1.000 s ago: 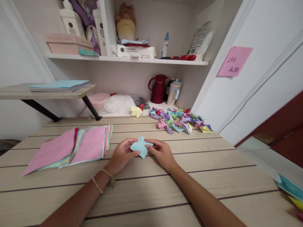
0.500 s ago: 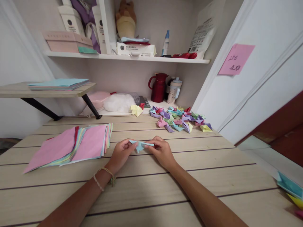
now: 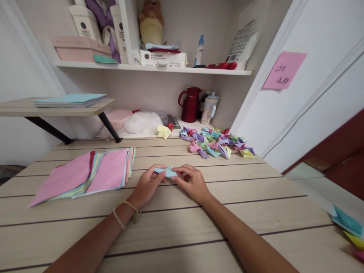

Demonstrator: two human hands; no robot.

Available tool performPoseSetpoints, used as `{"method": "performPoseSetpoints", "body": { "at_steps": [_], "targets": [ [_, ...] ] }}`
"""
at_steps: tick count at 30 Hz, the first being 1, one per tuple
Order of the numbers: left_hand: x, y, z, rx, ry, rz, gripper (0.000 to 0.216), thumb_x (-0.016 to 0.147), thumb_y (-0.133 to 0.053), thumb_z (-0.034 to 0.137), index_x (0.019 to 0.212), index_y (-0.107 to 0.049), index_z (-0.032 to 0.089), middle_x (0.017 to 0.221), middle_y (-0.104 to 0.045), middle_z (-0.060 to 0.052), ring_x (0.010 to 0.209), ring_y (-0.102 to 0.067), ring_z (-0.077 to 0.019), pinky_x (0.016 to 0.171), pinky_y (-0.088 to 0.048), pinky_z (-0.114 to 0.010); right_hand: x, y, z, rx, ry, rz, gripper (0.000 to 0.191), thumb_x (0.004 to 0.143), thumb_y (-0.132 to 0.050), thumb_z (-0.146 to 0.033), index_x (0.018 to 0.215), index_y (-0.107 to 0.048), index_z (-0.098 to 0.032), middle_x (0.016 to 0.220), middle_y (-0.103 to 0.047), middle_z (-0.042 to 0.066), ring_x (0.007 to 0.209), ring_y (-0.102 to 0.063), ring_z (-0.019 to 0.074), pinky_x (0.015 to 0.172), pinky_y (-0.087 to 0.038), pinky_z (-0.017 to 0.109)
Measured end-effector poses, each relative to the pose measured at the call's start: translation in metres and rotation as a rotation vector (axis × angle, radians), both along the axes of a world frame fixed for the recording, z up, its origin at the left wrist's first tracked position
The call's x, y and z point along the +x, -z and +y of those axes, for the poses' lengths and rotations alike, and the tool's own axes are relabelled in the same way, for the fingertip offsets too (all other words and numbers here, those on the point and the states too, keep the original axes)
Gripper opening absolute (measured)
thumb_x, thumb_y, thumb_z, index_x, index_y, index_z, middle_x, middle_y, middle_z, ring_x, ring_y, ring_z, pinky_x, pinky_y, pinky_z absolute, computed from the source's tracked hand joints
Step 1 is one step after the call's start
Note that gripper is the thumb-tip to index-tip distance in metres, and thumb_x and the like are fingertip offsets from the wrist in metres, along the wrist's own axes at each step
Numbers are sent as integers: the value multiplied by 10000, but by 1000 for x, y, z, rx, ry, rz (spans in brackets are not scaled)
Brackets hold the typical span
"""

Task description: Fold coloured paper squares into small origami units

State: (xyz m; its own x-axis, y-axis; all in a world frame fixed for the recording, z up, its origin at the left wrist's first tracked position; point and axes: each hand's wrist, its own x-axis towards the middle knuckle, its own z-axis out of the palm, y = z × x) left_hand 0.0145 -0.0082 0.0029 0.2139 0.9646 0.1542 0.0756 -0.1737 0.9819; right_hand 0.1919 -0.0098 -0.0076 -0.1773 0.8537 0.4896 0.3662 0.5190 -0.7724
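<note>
A small light blue folded paper piece [image 3: 167, 171] is held just above the wooden table [image 3: 182, 223], near its middle. My left hand [image 3: 148, 183] pinches its left end with fingers closed on it; a thin bracelet sits on that wrist. My right hand [image 3: 191, 181] pinches the right end, fingers curled over the paper. Both hands touch the piece and almost meet. The paper is folded narrow and partly hidden by my fingertips.
A fanned stack of pink and pastel paper sheets [image 3: 85, 175] lies left of my hands. A pile of finished coloured folded pieces [image 3: 216, 143] sits at the back right. A red jug [image 3: 191, 104], a cup [image 3: 209, 110] and shelves stand behind. More coloured paper [image 3: 348, 225] shows at the right edge.
The blue paper, a wide flat kite shape a second ago, has been folded and squeezed into a narrow piece. Both hands have closed in and shifted slightly away from me.
</note>
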Motion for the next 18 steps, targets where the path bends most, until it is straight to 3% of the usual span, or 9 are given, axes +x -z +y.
{"method": "performPoseSetpoints", "body": {
  "at_steps": [7,12,15,18],
  "targets": [
    [0,3,0,47,-6,86,259,754,-544,335,939,-583,159,802,-628,-22,674,-592,-139,676,-480,-271,1,0,1,-13,20,-38,228,749,-596,-319,933,-673,-209,763,-643,47,659,-579,148,573,-460,240],
    [1,-1,-4,196,3,277,303,774,-511,299,1040,-593,181,822,-640,-36,652,-563,-143,632,-462,-271,1,-1,0,-5,35,-67,235,832,-460,-257,950,-658,-215,818,-682,35,678,-602,151,634,-450,243],
    [3,-2,-8,325,-19,388,323,779,-505,258,1092,-566,207,850,-610,-35,681,-536,-141,648,-453,-267,0,-1,-3,9,68,-127,252,801,-480,-227,1008,-624,-214,669,-648,2,566,-562,128,589,-426,222],
    [5,0,-9,341,-19,330,412,757,-535,217,1165,-476,203,788,-558,-12,697,-529,-130,676,-460,-262,-1,0,-3,2,74,-110,270,785,-477,-205,1032,-588,-205,541,-549,-40,465,-473,101,515,-381,200]
  ]
}}
